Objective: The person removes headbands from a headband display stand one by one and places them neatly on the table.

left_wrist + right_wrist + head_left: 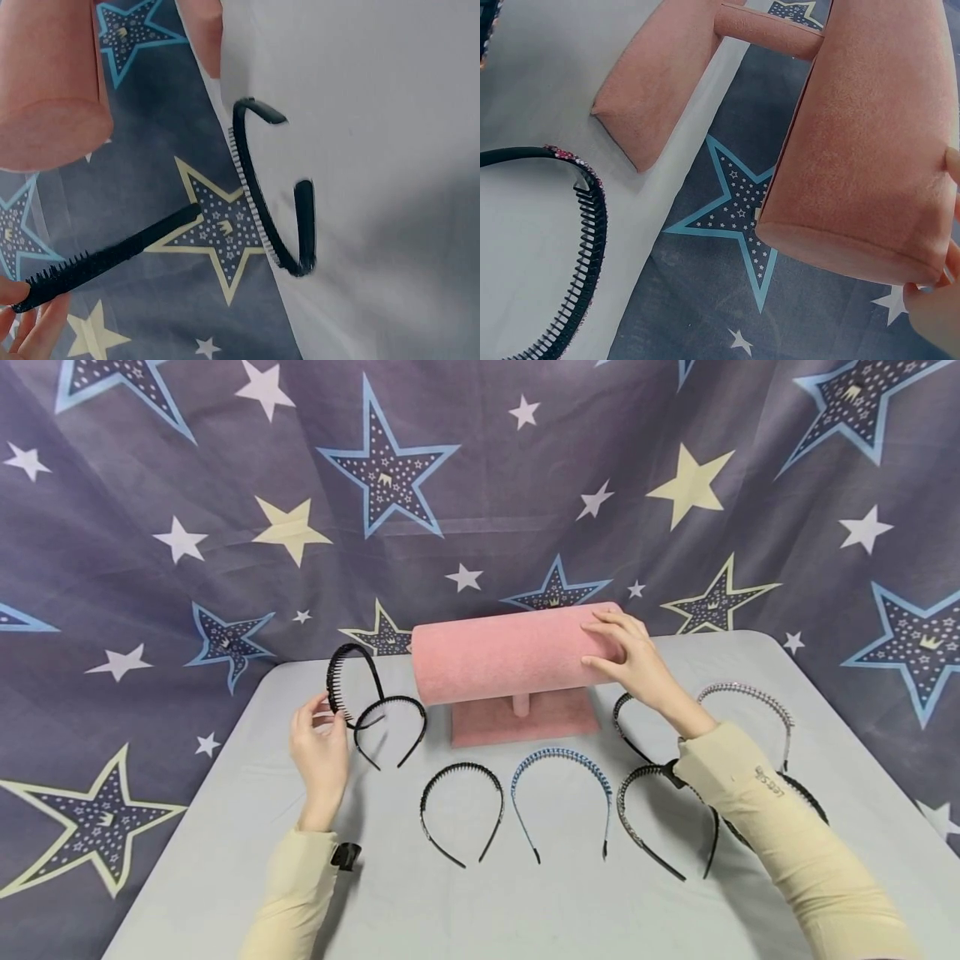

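Raised at the far left, a black toothed headband [332, 681] is pinched between the thumb and fingers of my left hand [321, 764]. In the left wrist view the headband [112, 255] appears edge-on, teeth upward near the fingertips. A pink padded headband stand [495, 652], a roll on a short post and flat base, is at the back of the table. My right hand [637, 664] grips the roll's right end, fingers over the top and thumb on the front. Another black headband [397, 699] lies on the table beside the left hand.
A black headband [461, 767] and a blue one [558, 753] lie in front of the stand. Several more, including a pale beaded headband [750, 691], lie to the right, partly under the right forearm. A star-patterned cloth [465, 460] hangs behind the table [525, 910].
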### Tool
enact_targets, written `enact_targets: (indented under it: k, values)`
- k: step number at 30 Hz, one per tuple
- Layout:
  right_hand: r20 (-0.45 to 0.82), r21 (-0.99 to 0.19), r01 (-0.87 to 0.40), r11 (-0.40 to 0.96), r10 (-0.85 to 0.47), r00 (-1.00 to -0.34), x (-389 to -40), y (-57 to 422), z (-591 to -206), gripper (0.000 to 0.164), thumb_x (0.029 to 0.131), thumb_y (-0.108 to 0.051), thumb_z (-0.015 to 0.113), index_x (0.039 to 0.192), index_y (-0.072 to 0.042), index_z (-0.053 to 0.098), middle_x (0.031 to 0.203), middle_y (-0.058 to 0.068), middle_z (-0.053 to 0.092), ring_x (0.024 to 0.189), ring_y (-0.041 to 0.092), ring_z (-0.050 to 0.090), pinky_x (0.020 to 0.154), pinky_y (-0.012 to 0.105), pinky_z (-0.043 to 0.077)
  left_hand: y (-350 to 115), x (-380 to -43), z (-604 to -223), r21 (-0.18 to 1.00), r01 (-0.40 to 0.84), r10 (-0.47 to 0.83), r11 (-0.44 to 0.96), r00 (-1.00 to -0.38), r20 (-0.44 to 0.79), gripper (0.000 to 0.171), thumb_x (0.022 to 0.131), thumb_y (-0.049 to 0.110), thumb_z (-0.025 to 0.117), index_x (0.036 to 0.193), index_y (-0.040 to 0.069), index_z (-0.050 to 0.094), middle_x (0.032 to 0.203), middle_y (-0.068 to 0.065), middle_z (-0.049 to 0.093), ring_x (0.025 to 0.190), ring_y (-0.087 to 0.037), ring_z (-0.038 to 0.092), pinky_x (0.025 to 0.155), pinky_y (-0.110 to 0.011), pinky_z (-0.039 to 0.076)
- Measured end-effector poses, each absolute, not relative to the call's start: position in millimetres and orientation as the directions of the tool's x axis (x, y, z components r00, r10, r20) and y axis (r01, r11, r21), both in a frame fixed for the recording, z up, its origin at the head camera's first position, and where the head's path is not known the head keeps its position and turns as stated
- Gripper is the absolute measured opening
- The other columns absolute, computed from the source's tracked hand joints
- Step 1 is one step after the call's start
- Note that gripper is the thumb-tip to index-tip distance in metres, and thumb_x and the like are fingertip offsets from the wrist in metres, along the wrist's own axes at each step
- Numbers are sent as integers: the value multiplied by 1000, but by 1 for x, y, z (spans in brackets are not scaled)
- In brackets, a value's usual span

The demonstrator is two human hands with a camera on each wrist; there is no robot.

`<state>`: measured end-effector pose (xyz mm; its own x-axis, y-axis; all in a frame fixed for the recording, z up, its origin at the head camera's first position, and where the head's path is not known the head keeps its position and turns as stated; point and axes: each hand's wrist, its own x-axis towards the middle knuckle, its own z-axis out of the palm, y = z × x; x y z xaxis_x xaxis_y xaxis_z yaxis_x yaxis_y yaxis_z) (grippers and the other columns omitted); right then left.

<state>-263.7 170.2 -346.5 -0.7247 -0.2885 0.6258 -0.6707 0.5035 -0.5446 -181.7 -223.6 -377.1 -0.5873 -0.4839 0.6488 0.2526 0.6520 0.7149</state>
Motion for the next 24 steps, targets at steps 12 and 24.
enact_targets:
  k: [12,24]
  values:
    - [630,-546,-675,496,-288,-721,-263,170,-346,46,70,-8,72,114,-4,58,129,15,44,122,31,30,104,46,21,-245,-174,-369,663,218,-419,716,-625,659,29,75,-10,56,103,-6,61,91,-21,58,74,-30,58,62,-1,39]
    - [640,-545,-688,480,-293,-711,-265,171,-348,46,70,-8,72,114,-2,58,128,17,44,121,35,31,103,46,22,-270,-166,-358,657,157,-363,738,-728,582,30,76,-7,58,105,-2,64,90,-18,61,66,-3,54,58,2,36]
